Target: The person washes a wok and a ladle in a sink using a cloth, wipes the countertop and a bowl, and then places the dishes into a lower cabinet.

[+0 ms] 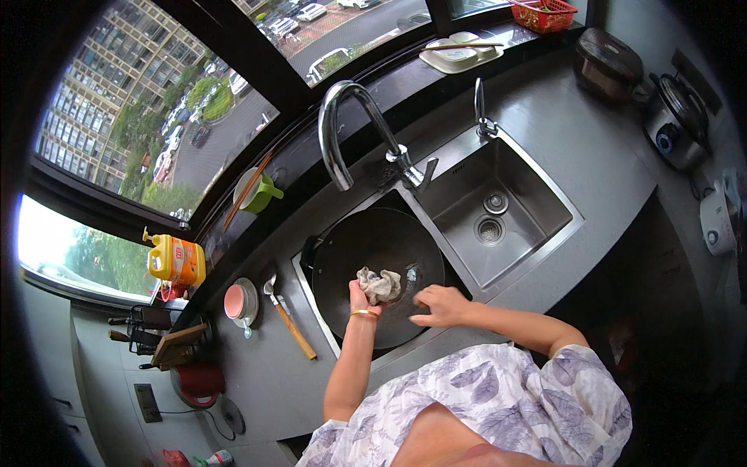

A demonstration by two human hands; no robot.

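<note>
My left hand (363, 298) holds a crumpled, pale dishcloth (379, 285) above a large dark wok (373, 233). The wok sits in the left basin of a double stainless-steel sink, its black handle (309, 251) at the left rim. A small wet patch (412, 273) glints on its inner surface. To the right of the cloth, my right hand (439, 305) hovers over the wok's right side with fingers apart and nothing in it. The tall chrome faucet (350, 117) arches behind the wok, and I see no water running from it.
Beside the wok, the right basin (467, 192) shows its drain. A wooden-handled utensil (295, 333) and stacked bowls (236, 302) lie left on the counter. Along the sill stand a yellow detergent jug (181, 260), a green cup (259, 195) with chopsticks, and a divided tray (461, 55).
</note>
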